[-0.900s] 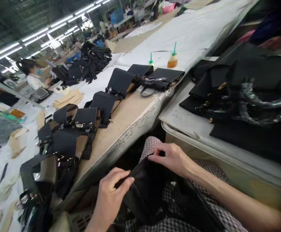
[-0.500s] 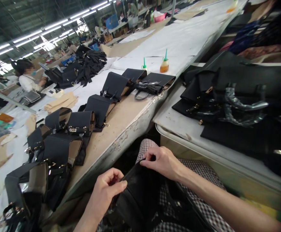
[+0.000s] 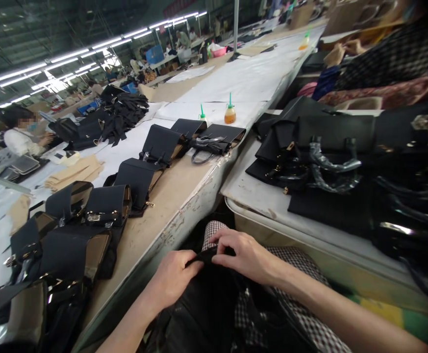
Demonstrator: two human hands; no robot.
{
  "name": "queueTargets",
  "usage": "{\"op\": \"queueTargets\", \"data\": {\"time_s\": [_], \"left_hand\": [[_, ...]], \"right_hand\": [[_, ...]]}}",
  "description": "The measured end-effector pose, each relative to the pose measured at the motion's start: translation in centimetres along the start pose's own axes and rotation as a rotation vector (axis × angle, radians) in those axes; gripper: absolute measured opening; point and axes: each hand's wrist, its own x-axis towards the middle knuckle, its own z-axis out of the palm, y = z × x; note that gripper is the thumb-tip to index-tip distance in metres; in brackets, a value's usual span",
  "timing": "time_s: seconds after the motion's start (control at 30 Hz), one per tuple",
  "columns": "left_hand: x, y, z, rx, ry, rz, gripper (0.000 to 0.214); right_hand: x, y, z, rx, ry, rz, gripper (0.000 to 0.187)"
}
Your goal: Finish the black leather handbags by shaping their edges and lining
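Observation:
A black bag piece [image 3: 202, 304] lies on my lap over checked trousers. My left hand [image 3: 173, 279] pinches its top edge from the left, fingers closed on the material. My right hand [image 3: 241, 252] grips the same edge just to the right, fingers curled over it. The two hands almost touch at the rim of the piece. Its lower part is dark and hard to make out.
A long worktable [image 3: 177, 196] on the left carries a row of black bag panels [image 3: 140, 176] with metal buckles. Two glue bottles [image 3: 230, 113] stand further back. A white cart [image 3: 272, 196] on the right holds stacked black handbags [image 3: 327, 147]. A seated person [image 3: 18, 137] works at far left.
My hands have drawn closer together along the top edge of the black piece. The camera has tilted up and shifted, so the table and cart sit lower and more to the left.

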Motion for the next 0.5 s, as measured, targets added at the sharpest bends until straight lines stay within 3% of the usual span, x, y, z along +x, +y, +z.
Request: {"op": "queueTargets", "data": {"time_s": [0.17, 0.3, 0.5], "left_hand": [[-0.7, 0.5, -0.1, -0.089, -0.02, 0.002, 0.027], [-0.7, 1.5, -0.2, -0.262, -0.095, 0.066, 0.028], [-0.4, 1.5, -0.1, -0.315, -0.147, 0.095, 0.034]], "right_hand": [[-1.2, 0.2, -1.4, 0.034, 0.022, 0.132, 0.015], [-1.2, 0.4, -1.3, 0.032, 0.076, 0.206, 0.018], [-1.1, 1.0, -1.1, 0.009, 0.114, 0.235, 0.019]]}}
